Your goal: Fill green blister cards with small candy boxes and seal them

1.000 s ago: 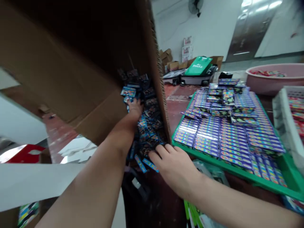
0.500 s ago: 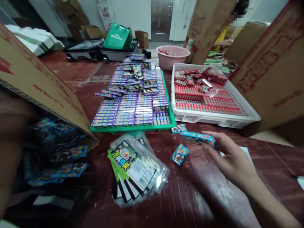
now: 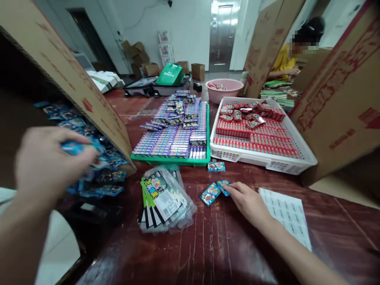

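Observation:
My left hand (image 3: 56,162), blurred, pinches a small blue packet (image 3: 72,148) in front of a carton filled with a pile of blue packets (image 3: 115,162). On the dark red table, my right hand (image 3: 246,200) has its fingers closed on a blue packet (image 3: 223,187), which touches another blue packet (image 3: 210,194) lying flat. One more blue packet (image 3: 216,166) lies just beyond them, near the trays. Between my hands a fanned stack of clear printed bags (image 3: 168,198) rests on the table.
A green tray (image 3: 172,160) holds rows of purple boxes. Right of it, a white crate (image 3: 299,150) holds red boxes. A pink basin (image 3: 225,95) stands behind. A label sheet (image 3: 285,213) lies at right. Tall cartons flank both sides. A person in yellow (image 3: 283,63) sits at back right.
My left hand has come clearly into view with a blue packet. My right hand has lowered its packet to the table beside the flat one. The camera view has tilted up.

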Motion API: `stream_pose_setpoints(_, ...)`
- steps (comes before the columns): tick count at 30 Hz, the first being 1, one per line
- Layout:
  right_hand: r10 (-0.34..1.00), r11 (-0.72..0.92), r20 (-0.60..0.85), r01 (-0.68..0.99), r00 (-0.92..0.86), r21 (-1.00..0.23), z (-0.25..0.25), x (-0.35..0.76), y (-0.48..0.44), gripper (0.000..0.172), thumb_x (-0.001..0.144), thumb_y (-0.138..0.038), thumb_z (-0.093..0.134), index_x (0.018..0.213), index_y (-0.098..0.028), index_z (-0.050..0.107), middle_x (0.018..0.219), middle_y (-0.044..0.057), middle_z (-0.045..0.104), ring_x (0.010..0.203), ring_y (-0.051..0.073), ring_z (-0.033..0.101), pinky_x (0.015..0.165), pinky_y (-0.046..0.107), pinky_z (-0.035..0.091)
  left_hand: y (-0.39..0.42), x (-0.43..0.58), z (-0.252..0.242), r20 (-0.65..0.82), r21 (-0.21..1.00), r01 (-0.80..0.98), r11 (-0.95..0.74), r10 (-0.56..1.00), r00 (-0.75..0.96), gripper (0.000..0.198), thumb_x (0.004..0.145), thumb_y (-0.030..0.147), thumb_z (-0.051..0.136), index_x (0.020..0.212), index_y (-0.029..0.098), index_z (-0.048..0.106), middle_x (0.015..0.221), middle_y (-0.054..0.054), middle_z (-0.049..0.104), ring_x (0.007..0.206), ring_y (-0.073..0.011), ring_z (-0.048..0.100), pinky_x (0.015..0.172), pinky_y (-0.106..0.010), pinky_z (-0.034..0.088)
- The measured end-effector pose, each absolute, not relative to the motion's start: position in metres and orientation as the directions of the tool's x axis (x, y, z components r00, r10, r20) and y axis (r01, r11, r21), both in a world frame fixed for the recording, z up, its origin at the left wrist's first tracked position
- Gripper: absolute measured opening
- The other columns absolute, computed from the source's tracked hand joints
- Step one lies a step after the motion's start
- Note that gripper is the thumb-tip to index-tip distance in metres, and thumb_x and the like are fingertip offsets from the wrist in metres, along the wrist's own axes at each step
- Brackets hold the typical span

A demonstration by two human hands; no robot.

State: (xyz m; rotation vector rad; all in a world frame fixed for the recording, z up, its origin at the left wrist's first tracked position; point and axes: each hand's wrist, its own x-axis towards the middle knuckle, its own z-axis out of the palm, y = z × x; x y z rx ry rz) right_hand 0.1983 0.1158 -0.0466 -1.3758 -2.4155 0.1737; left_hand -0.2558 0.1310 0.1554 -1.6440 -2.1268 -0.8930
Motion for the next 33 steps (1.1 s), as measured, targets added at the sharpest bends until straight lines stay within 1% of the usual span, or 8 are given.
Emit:
stream_pose_setpoints(3, 0.899, 0.435, 0.254, 0.796, -0.357, -0.421, -0.043, 0.203, 0.131, 0.041, 0.104, -0.03, 0.044, 0.144, -0.024, 0.052, 0.126, 0.01, 0.07, 0.11, 0.026, 0.069, 0.09, 0.038, 0.056, 0.115, -0.173, 0.101, 0.458, 0.529, 0.822, -0.211, 0.887, -0.067, 0.02, 0.077, 0.036, 0.063, 0.086, 0.019, 0.066, 0.103, 0.0, 0.068, 0.1, -0.0203, 0.065, 0.095, -0.036, 0.052)
stream_pose_setpoints(6, 0.949, 0.314, 0.175, 0.801, -0.26, -0.51, -0.038, 0.208, 0.151, 0.037, 0.103, -0.038, 0.048, 0.136, -0.023, 0.055, 0.117, 0.008, 0.074, 0.1, 0.026, 0.073, 0.083, 0.037, 0.057, 0.127, -0.094, 0.03, 0.279, 0.697, 0.681, -0.227, 0.96, 0.034, 0.015, 0.079, 0.023, 0.058, 0.093, 0.02, 0.063, 0.1, -0.004, 0.071, 0.094, -0.0197, 0.069, 0.086, -0.034, 0.056)
stream_pose_setpoints(10, 0.963, 0.264, 0.094, 0.826, -0.252, -0.498, -0.048, 0.218, 0.175, 0.026, 0.102, -0.037, 0.051, 0.118, -0.024, 0.067, 0.102, 0.005, 0.076, 0.092, 0.023, 0.073, 0.08, 0.033, 0.055, 0.143, -0.049, -0.022, 0.242, 0.69, 0.675, -0.26, 0.962, 0.123, 0.024, 0.082, 0.021, 0.063, 0.106, 0.018, 0.064, 0.122, -0.01, 0.068, 0.118, -0.0235, 0.064, 0.106, -0.04, 0.049)
stream_pose_setpoints(14, 0.962, 0.271, 0.098, 0.847, -0.255, -0.457, -0.065, 0.227, 0.174, 0.029, 0.101, -0.036, 0.049, 0.116, -0.025, 0.072, 0.118, 0.009, 0.069, 0.102, 0.024, 0.068, 0.086, 0.035, 0.054, 0.133, -0.072, -0.014, 0.319, 0.498, 0.804, -0.324, 0.931, 0.177, 0.058, 0.085, 0.047, 0.074, 0.133, 0.02, 0.056, 0.158, -0.013, 0.044, 0.148, -0.0318, 0.036, 0.122, -0.049, 0.03)
stream_pose_setpoints(17, 0.953, 0.302, 0.158, 0.847, -0.258, -0.438, -0.066, 0.222, 0.161, 0.035, 0.1, -0.037, 0.05, 0.123, -0.019, 0.07, 0.124, 0.016, 0.062, 0.112, 0.031, 0.062, 0.096, 0.046, 0.052, 0.109, -0.11, -0.011, 0.375, 0.329, 0.931, -0.16, 0.927, 0.027, 0.07, 0.086, 0.058, 0.07, 0.141, 0.018, 0.051, 0.161, -0.017, 0.037, 0.151, -0.0355, 0.03, 0.124, -0.052, 0.025)
stream_pose_setpoints(21, 0.885, 0.461, 0.299, 0.768, -0.357, -0.445, -0.05, 0.186, 0.141, 0.043, 0.099, -0.04, 0.054, 0.134, -0.015, 0.061, 0.129, 0.018, 0.058, 0.117, 0.034, 0.056, 0.103, 0.053, 0.048, 0.079, -0.152, -0.04, 0.251, 0.383, 0.853, 0.356, 0.848, -0.466, 0.093, 0.081, 0.06, 0.073, 0.148, 0.005, 0.039, 0.157, -0.032, 0.034, 0.146, -0.0485, 0.032, 0.115, -0.065, 0.031)
stream_pose_setpoints(28, 0.636, 0.763, 0.358, 0.491, -0.683, -0.42, -0.012, 0.095, 0.108, 0.036, 0.1, -0.032, 0.056, 0.135, -0.023, 0.057, 0.129, 0.012, 0.061, 0.118, 0.032, 0.057, 0.097, 0.052, 0.052, 0.044, -0.183, -0.053, 0.231, 0.48, 0.803, 0.352, 0.833, -0.503, 0.04, 0.09, 0.034, 0.065, 0.125, 0.015, 0.065, 0.149, -0.017, 0.054, 0.146, -0.0356, 0.04, 0.122, -0.051, 0.03)
stream_pose_setpoints(33, 0.578, 0.802, 0.451, 0.367, -0.68, -0.472, 0.01, 0.063, 0.096, 0.044, 0.102, -0.025, 0.054, 0.144, -0.019, 0.046, 0.144, 0.016, 0.053, 0.134, 0.029, 0.049, 0.109, 0.051, 0.047, -0.005, -0.161, -0.013, 0.106, 0.876, 0.479, 0.052, 0.949, -0.296, 0.032, 0.1, 0.031, 0.052, 0.13, 0.022, 0.06, 0.126, -0.008, 0.07, 0.114, -0.0239, 0.067, 0.102, -0.039, 0.051)
